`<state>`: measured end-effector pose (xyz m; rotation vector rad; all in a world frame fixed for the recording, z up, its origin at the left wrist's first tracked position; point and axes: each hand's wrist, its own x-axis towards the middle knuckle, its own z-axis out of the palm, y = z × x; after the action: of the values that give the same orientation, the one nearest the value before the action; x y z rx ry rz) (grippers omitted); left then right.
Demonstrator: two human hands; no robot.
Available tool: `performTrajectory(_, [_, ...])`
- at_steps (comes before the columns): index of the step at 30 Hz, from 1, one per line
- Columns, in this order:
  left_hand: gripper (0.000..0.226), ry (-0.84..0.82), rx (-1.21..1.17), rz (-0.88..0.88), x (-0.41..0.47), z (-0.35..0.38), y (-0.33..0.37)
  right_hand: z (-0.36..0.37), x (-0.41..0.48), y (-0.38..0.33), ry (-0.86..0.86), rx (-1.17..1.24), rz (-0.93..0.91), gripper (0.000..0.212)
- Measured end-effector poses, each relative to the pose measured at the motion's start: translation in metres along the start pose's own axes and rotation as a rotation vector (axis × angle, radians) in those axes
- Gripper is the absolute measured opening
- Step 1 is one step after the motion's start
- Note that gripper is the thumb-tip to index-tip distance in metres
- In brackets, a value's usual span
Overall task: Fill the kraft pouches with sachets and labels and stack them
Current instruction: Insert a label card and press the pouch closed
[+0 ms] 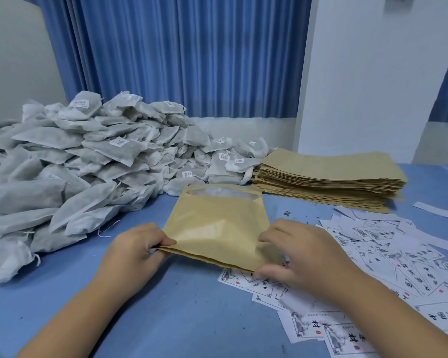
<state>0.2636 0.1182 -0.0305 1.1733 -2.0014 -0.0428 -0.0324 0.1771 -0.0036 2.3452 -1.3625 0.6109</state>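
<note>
Kraft pouch (217,226) lies mid-counter (186,311), window end at 12 o'clock. Left hand (135,250) fingers (163,239) pinch its 8 o'clock corner; right hand (303,254), blurred, seems to pinch the 4 o'clock corner. Heaped sachets (75,164) at 10, labels (398,254) at 3.

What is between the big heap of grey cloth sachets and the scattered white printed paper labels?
In the head view, one flat tan kraft paper pouch, held at its near corners by the left hand and right hand.
</note>
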Motion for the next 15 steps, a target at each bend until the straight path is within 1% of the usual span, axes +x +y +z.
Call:
performTrajectory(3, [0.037, -0.011, 0.0, -0.01, 0.001, 0.001, -0.001, 0.001, 0.002, -0.005, 0.009, -0.06, -0.068, 0.04])
performTrajectory(7, [0.034, 0.028, -0.039, 0.015, 0.002, 0.0, -0.003, 0.005, 0.004, -0.01, 0.032, -0.134, -0.111, 0.03])
performTrajectory(9, [0.037, 0.054, -0.061, 0.033, 0.002, -0.001, -0.002, 0.009, 0.005, -0.01, 0.074, -0.179, -0.09, 0.027])
performTrajectory(12, [0.036, 0.09, -0.08, 0.111, 0.002, -0.003, -0.001, 0.012, 0.004, -0.004, 0.147, -0.197, -0.018, 0.033])
performTrajectory(15, [0.024, 0.091, -0.054, 0.131, 0.002, -0.007, -0.005, 0.013, 0.002, 0.001, 0.194, -0.148, 0.031, 0.033])
